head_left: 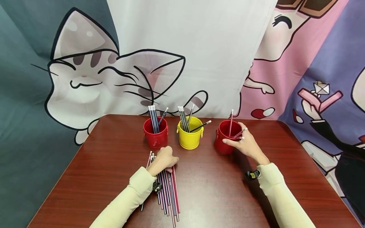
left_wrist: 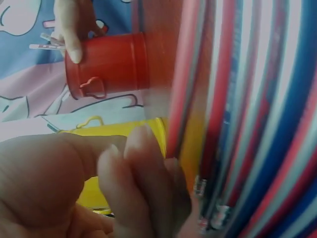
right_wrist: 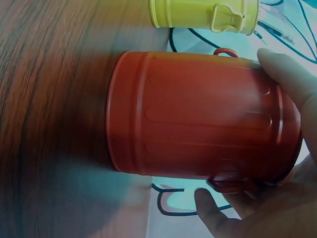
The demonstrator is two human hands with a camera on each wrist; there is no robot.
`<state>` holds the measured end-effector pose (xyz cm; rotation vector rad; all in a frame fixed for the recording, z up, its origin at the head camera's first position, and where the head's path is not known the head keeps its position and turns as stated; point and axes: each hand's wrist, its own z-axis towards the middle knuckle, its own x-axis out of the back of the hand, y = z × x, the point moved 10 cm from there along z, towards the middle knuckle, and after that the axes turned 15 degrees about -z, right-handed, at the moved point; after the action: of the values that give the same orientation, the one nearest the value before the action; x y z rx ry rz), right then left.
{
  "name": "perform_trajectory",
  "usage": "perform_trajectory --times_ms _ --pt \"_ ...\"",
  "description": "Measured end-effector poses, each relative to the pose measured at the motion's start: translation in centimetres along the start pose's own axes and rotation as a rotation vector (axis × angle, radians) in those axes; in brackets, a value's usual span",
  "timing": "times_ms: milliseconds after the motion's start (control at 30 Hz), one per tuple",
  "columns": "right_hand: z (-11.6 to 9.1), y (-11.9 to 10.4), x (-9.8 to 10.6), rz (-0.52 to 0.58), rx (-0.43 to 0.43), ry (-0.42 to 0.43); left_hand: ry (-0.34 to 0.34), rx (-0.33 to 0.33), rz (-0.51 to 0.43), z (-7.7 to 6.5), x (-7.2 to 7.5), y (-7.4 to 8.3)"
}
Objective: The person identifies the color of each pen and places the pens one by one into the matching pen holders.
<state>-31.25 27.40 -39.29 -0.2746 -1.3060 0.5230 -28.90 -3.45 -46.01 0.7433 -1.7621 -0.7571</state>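
My left hand [head_left: 163,161] bends over the eraser end of a spread of striped pencils [head_left: 167,193] on the table. In the left wrist view its fingers [left_wrist: 143,168] are curled beside the metal pencil ends; I cannot tell whether they pinch a pencil. My right hand [head_left: 247,144] grips the right-hand red bucket [right_wrist: 208,116] by its rim, thumb on one side and fingers on the other. That bucket stands upright and holds a few pencils [head_left: 231,123], eraser ends up, some leaning toward the hand.
Another red bucket [head_left: 155,137] stands at the left, with several dark pencils in it. Between the two red ones is a yellow bucket [head_left: 189,139], also holding several pencils. A printed cloth [head_left: 199,57] hangs behind the brown table [head_left: 205,196].
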Motion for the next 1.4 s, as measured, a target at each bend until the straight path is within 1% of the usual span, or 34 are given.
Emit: perform_trajectory --times_ms 100,200,300,367,467,600,700,767,833,900,967,1033,1100,1167,1267,1400 --pt "0.1 0.1 -0.2 0.017 0.002 0.017 -0.011 -0.042 -0.051 -0.1 0.3 1.0" --pt "0.2 0.1 -0.3 0.068 0.012 0.036 -0.070 -0.108 -0.110 -0.4 0.5 2.4" --pt "0.3 0.0 -0.6 0.122 0.017 0.033 -0.139 -0.167 -0.160 -0.9 0.8 3.8" --pt "0.3 0.1 -0.8 0.127 0.008 0.026 -0.167 -0.194 -0.178 -1.3 1.2 4.7" --pt "0.4 0.2 -1.0 0.132 -0.008 0.011 -0.188 -0.235 -0.181 -2.3 1.8 6.0" --pt "0.3 0.3 -1.0 0.141 -0.027 0.017 -0.210 -0.334 -0.206 -3.7 2.5 8.2" --pt "0.4 0.5 -0.9 0.133 -0.034 0.048 -0.206 -0.450 -0.265 -4.6 3.1 10.3" --pt "0.4 0.6 -0.9 0.127 -0.038 0.075 -0.183 -0.531 -0.331 -5.0 3.8 11.8" --pt "0.4 0.8 -1.0 0.128 -0.040 0.095 -0.136 -0.632 -0.386 -5.3 4.6 13.2" --pt "0.3 0.8 -1.1 0.130 -0.039 0.107 -0.050 -0.733 -0.398 -5.6 5.6 14.5" --pt "0.3 0.8 -1.2 0.134 -0.032 0.111 0.055 -0.816 -0.374 -5.7 6.5 15.6" --pt "0.2 0.7 -1.2 0.140 -0.025 0.114 0.161 -0.881 -0.336 -5.7 7.2 16.4" --pt "0.0 -0.2 -0.8 0.149 -0.022 0.113 0.231 -0.923 -0.333 -5.5 7.6 17.2" --pt "-0.1 -0.8 -0.5 0.167 -0.021 0.112 0.258 -0.963 -0.353 -5.3 7.7 17.9" --pt "0.0 -1.0 -0.3 0.186 -0.025 0.112 0.265 -1.016 -0.389 -5.0 7.6 19.1" --pt "0.3 0.6 -1.0 0.163 -0.024 0.132 0.261 -1.074 -0.401 -4.6 7.0 21.0"
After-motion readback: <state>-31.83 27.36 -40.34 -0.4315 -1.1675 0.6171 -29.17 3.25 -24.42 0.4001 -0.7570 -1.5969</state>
